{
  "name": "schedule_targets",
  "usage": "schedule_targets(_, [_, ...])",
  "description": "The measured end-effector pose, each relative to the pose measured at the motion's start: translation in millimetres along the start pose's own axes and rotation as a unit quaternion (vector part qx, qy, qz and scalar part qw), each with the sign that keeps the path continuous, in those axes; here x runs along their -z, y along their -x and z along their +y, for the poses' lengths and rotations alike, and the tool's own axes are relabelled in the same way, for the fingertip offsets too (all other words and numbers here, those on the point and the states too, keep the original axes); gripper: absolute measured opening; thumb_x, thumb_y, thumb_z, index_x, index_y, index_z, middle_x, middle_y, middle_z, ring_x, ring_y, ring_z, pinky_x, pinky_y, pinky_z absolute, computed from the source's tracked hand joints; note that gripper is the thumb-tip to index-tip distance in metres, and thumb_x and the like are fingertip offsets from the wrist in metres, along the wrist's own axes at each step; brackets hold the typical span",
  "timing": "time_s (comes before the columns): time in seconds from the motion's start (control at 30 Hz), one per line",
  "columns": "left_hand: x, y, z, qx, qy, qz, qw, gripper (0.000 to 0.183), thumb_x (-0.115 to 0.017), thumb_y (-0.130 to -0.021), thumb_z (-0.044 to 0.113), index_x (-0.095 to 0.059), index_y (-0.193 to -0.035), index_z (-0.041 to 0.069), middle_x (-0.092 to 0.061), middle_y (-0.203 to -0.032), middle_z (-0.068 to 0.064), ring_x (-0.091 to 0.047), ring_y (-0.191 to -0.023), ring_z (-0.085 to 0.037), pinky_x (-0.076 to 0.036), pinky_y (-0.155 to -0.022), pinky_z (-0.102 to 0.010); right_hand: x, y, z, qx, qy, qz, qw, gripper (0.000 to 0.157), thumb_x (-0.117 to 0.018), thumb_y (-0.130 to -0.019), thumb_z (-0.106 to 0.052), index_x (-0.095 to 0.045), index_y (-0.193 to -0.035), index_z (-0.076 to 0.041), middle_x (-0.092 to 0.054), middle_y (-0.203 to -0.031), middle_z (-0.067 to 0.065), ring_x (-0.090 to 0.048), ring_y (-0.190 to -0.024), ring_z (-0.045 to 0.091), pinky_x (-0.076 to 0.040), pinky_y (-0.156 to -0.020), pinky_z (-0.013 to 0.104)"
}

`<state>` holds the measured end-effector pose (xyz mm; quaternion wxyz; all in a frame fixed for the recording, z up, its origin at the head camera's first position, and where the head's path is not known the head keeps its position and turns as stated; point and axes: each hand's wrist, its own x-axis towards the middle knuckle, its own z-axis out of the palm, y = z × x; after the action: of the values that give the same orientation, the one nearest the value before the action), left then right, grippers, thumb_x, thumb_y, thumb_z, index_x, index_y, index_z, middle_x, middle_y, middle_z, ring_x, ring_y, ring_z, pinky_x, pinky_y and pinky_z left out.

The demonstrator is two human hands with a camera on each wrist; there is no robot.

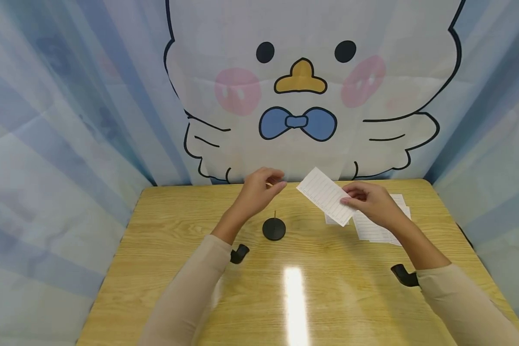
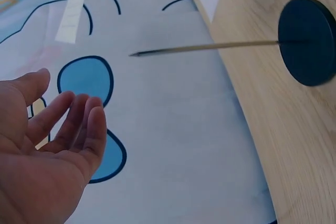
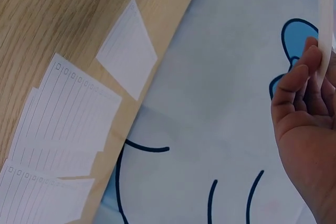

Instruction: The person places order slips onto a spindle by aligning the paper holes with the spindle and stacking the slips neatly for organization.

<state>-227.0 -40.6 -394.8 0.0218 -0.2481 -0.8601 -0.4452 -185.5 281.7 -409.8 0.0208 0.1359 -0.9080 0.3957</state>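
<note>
My right hand (image 1: 374, 204) pinches a lined paper slip (image 1: 322, 194) between thumb and fingers, raised above the table and tilted. The slip has a row of small checkboxes along one edge; in the right wrist view it appears nearly edge-on. My left hand (image 1: 259, 190) is in the air left of the slip, fingers loosely bent, palm holding nothing. Below and between the hands stands a paper spike with a round black base (image 1: 274, 229). Its thin upright rod (image 2: 205, 48) has a dark pointed tip, and no paper is on it.
Several overlapping lined slips (image 1: 369, 230) lie at the table's right, partly behind my right hand. A separate slip (image 3: 128, 51) lies near the table's back edge. Behind the wooden table (image 1: 177, 269) hangs a curtain (image 1: 298, 158) with a cartoon bird.
</note>
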Motion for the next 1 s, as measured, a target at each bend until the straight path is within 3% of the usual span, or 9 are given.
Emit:
schedule_targets(0.33, [-8.2, -6.6, 5.8, 0.052, 0.061, -0.013, 0.9967, 0.026, -0.066, -0.103, 0.022, -0.072, -0.124, 0.009, -0.071, -0.117, -0.006, -0.066, -0.104, -0.021, -0.057, -0.084, -0.033, -9.9, -5.8, -7.3, 0.004, -0.011, -0.019, 1.000, 0.031, -0.074, -0.097, -0.018, -0.070, -0.120, 0.002, -0.073, -0.102, 0.014, -0.066, -0.086, 0.001, -0.054, -0.074, 0.016])
schedule_targets(0.73, [-12.0, -6.1, 3.4, 0.065, 0.115, 0.013, 0.9912, 0.014, -0.070, -0.098, 0.007, -0.076, -0.111, 0.005, -0.073, -0.104, -0.010, -0.065, -0.087, -0.020, -0.053, -0.073, -0.025, -20.5, -11.5, -12.4, 0.004, -0.017, -0.024, 1.000, 0.030, -0.074, -0.097, -0.016, -0.070, -0.120, 0.001, -0.073, -0.101, 0.012, -0.068, -0.088, 0.008, -0.055, -0.074, 0.017])
schedule_targets(1.0, [-10.2, -1.5, -3.2, 0.081, 0.133, 0.022, 0.9876, 0.012, -0.070, -0.098, 0.005, -0.076, -0.108, 0.003, -0.073, -0.104, -0.011, -0.066, -0.085, -0.019, -0.053, -0.071, -0.024, -31.2, -13.0, -13.8, 0.006, -0.031, -0.033, 0.999, 0.025, -0.072, -0.098, -0.013, -0.071, -0.119, 0.001, -0.073, -0.102, 0.013, -0.069, -0.087, 0.013, -0.055, -0.072, 0.018])
